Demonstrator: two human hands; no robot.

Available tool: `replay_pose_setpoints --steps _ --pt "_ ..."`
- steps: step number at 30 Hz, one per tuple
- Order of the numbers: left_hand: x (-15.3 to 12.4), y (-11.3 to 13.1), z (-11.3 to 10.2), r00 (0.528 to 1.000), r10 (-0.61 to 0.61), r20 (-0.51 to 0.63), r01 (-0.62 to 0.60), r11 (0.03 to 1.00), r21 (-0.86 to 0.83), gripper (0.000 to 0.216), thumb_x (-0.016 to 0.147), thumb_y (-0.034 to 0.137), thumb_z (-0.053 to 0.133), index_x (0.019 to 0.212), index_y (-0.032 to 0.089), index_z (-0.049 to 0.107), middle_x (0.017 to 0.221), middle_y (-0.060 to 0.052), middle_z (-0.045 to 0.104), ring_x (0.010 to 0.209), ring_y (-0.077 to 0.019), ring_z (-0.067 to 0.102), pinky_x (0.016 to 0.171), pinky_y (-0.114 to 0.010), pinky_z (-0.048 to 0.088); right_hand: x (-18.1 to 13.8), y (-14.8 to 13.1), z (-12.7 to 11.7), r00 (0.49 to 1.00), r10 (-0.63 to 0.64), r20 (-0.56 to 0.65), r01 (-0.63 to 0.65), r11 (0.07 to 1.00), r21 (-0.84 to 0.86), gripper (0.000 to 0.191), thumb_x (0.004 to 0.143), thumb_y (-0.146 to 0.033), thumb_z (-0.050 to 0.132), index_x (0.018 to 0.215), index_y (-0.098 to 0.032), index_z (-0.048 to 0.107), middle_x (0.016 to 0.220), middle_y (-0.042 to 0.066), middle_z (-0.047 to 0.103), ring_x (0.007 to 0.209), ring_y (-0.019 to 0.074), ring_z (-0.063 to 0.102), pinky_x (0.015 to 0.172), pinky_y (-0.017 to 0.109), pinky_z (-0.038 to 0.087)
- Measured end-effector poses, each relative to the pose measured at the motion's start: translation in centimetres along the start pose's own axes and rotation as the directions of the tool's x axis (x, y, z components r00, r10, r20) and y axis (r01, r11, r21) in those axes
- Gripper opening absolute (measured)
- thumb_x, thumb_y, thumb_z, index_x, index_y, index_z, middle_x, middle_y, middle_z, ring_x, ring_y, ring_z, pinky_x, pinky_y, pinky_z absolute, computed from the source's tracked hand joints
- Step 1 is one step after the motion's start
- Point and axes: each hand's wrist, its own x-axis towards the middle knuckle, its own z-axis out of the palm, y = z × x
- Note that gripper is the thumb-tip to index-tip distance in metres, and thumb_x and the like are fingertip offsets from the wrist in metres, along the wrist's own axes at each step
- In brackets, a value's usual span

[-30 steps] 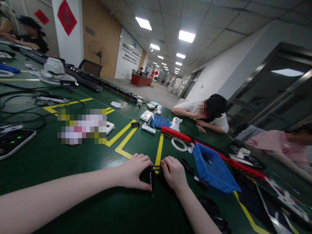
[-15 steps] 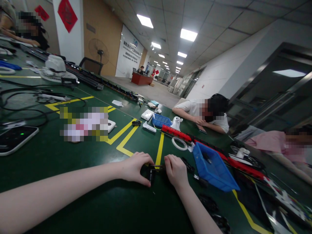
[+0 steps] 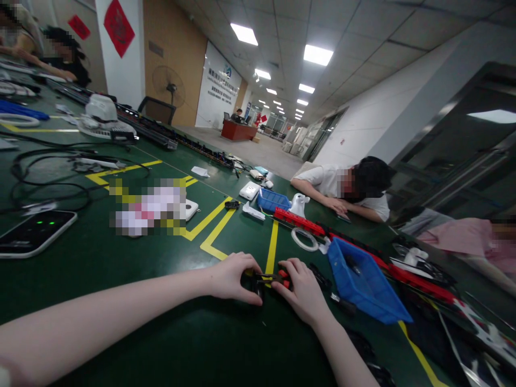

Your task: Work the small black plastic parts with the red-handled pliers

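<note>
My left hand (image 3: 233,278) rests on the green table (image 3: 141,279) with its fingers curled round a small black part (image 3: 256,284). My right hand (image 3: 300,290) is closed on a small tool with a red handle (image 3: 282,276), whose thin tip reaches toward the black part between the two hands. Both forearms stretch in from the bottom of the view.
A blue bin (image 3: 365,279) stands just right of my right hand, with black parts (image 3: 320,277) beside it. A second blue bin (image 3: 271,200), a white tape ring (image 3: 304,239) and red strips (image 3: 298,220) lie beyond. Cables and a black device (image 3: 36,231) are at left. People sit at right and far left.
The view has shifted slightly to the right. My right hand has opened its grip a little, and the red-handled tool now shows between the hands. My left hand stays on the black part.
</note>
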Motion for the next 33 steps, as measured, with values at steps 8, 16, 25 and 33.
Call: replay_pose_setpoints --steps 8,16,25,33 --pt "-0.05 0.13 0.01 0.999 -0.020 -0.031 0.016 0.989 -0.150 0.057 0.067 0.050 0.080 0.113 0.020 0.063 0.114 -0.006 0.061 0.102 -0.0227 0.059 0.086 -0.035 0.048 0.16 0.42 0.27 0.997 -0.009 -0.074 0.007 1.000 -0.028 0.039 0.083 -0.060 0.059 0.083 -0.021 0.057 0.088 0.005 0.060 0.082 0.0212 0.054 0.070 0.033 0.040" --pt "-0.03 -0.05 0.03 1.000 -0.025 -0.016 0.022 0.989 -0.149 0.060 0.069 0.046 0.080 0.120 0.023 0.059 0.119 -0.006 0.060 0.108 -0.0239 0.058 0.092 -0.039 0.047 0.24 0.07 0.53 0.987 0.042 -0.154 -0.044 0.999 -0.008 0.039 0.098 -0.046 0.035 0.080 -0.021 0.058 0.084 0.005 0.061 0.078 0.0190 0.055 0.071 0.032 0.037" --pt "-0.08 -0.52 0.24 1.000 0.024 -0.020 -0.025 0.996 -0.083 0.062 0.071 0.045 0.079 0.125 0.025 0.056 0.125 -0.007 0.058 0.108 -0.0247 0.059 0.094 -0.040 0.048 0.30 -0.01 0.73 0.976 0.087 -0.199 -0.086 0.996 0.015 0.040 0.099 -0.043 0.034 0.079 -0.020 0.060 0.084 0.005 0.062 0.078 0.0180 0.057 0.070 0.030 0.036" --pt "-0.02 -0.40 0.04 0.998 0.062 0.016 -0.060 0.993 -0.101 0.058 0.071 0.045 0.079 0.122 0.024 0.060 0.126 -0.007 0.057 0.111 -0.0252 0.059 0.099 -0.041 0.046 0.13 -0.09 0.50 0.948 0.102 -0.303 -0.091 0.995 0.049 0.039 0.099 -0.039 0.033 0.078 -0.020 0.059 0.084 0.005 0.063 0.075 0.0168 0.055 0.068 0.030 0.036"
